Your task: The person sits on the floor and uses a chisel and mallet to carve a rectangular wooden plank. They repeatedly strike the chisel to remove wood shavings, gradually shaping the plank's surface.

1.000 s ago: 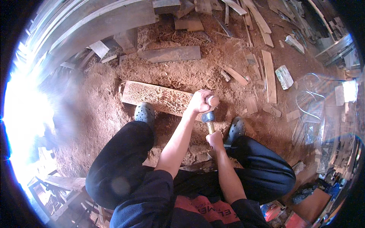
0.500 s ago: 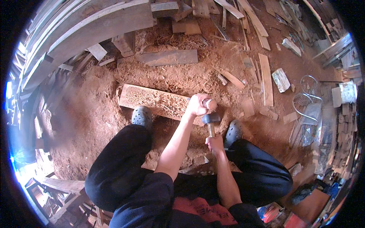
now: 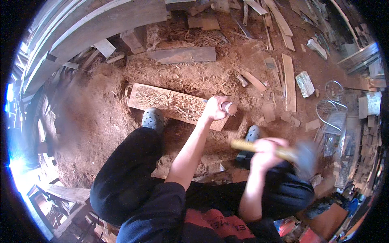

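A wooden plank (image 3: pixel 166 102), its top pitted with many rough gouges, lies on the ground in front of me. My left hand (image 3: pixel 215 108) is closed round a chisel (image 3: pixel 231 107) over the plank's right part. The chisel's round wooden butt points right; most of its blade is hidden by my fingers. Lower right, above my right knee, my right hand (image 3: pixel 267 154) grips the yellowish handle of a mallet (image 3: pixel 306 158). Its dark head is smeared by motion and stands well apart from the chisel. My left shoe (image 3: pixel 152 119) rests against the plank's near edge.
Sawdust and wood chips cover the ground. A loose grey board (image 3: pixel 184 55) lies beyond the plank, and a long slat (image 3: pixel 289 83) to the right. Stacked beams (image 3: pixel 109 30) fill the far left. A wire-frame object (image 3: pixel 333 107) stands at the right, beside piled timber.
My right hand has swung the mallet away from the chisel butt, to the right and toward me. My left hand keeps its hold on the chisel; the view has shifted slightly.
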